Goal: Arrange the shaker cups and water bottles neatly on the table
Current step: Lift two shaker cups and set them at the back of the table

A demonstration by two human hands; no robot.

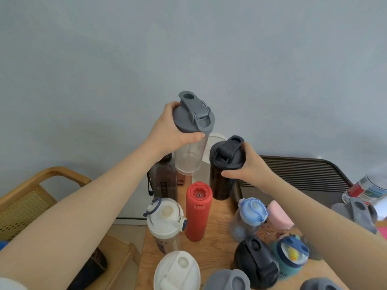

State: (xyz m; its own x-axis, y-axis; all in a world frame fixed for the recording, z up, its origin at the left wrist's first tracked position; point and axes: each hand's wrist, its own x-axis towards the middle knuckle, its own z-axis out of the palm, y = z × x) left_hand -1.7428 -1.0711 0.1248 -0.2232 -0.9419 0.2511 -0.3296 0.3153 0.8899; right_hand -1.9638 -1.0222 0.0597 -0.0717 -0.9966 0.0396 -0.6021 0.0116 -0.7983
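I see my left hand (173, 128) wrapped around the lid of a clear shaker (191, 141), which hangs lifted above the far end of the table (217, 227), clear of everything under it. My right hand (249, 162) grips the lid rim of a black shaker (222, 176); whether its base touches the wood I cannot tell. That one sits at the far right corner, just beside a ribbed tray (297, 174) off the table's right edge. Behind the two shakers stands a white container (209, 155), and to the left, at the far left edge, a smoky bottle (163, 183). A red bottle (198, 210) stands upright mid-table with a cream-lidded bottle (165, 218) just to its left, near the left edge. On the right a blue-lidded bottle (249, 216) and a pink-lidded one (276, 222) touch. Bare wood runs down the middle between red bottle and right cluster. A chair (27, 197) stands off to the left.
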